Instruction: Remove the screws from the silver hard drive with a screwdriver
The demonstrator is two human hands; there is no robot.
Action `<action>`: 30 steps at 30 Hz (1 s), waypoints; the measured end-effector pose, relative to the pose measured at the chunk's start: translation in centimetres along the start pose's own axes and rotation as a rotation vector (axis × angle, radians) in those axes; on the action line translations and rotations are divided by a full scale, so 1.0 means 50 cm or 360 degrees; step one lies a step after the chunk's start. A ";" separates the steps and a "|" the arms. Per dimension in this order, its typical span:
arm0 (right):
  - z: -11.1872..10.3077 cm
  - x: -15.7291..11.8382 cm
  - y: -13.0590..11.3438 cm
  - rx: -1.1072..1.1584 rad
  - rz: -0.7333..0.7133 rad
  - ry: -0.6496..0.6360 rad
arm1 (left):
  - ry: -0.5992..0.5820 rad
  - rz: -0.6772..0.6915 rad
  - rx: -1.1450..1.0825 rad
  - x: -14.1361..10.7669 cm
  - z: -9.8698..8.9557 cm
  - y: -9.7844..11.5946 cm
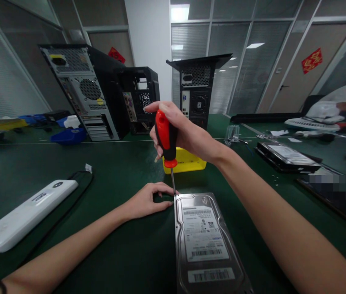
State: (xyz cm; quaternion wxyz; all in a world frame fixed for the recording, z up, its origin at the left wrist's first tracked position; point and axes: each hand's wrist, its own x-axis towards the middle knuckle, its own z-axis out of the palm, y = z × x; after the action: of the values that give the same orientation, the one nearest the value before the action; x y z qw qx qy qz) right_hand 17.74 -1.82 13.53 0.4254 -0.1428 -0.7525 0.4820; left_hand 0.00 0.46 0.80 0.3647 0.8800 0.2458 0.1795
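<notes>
A silver hard drive (205, 241) with white labels lies flat on the green table in front of me. My right hand (173, 130) is closed around the handle of a red and black screwdriver (166, 139). Its shaft points down, and the tip meets the far left corner of the drive. At that same corner, the bent fingers and thumb of my left hand (148, 200) press against the drive's edge. Just beyond the drive sits a yellow bin (188, 161), partly hidden by my right hand and the screwdriver.
Several black computer cases (105, 90) stand at the back. On the left lie a white power strip (29, 214) and a blue bin (68, 136). Another hard drive (287, 157) and small loose parts lie to the right. A person (341, 100) is at the far right.
</notes>
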 end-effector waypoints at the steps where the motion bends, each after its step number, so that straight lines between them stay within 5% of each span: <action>1: 0.000 0.001 -0.001 -0.0020 0.0001 -0.0018 | 0.0001 0.0003 0.0002 0.000 0.000 0.000; 10: -0.002 0.010 0.012 0.0030 -0.0215 0.0114 | -0.0001 -0.0039 -0.0041 0.000 -0.002 0.010; 18: -0.012 -0.003 -0.016 -0.0018 0.0010 -0.0029 | -0.0004 -0.0086 -0.0016 0.000 -0.002 0.014; 30: -0.013 0.006 0.006 0.0011 -0.0195 0.0184 | -0.0019 -0.0087 -0.0042 0.002 -0.002 0.013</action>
State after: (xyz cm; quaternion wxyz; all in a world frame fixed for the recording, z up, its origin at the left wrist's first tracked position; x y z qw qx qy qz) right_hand 17.99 -1.08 13.52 0.4974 -0.1228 -0.7323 0.4487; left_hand 0.24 0.18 1.38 0.3826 0.8691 0.2651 0.1674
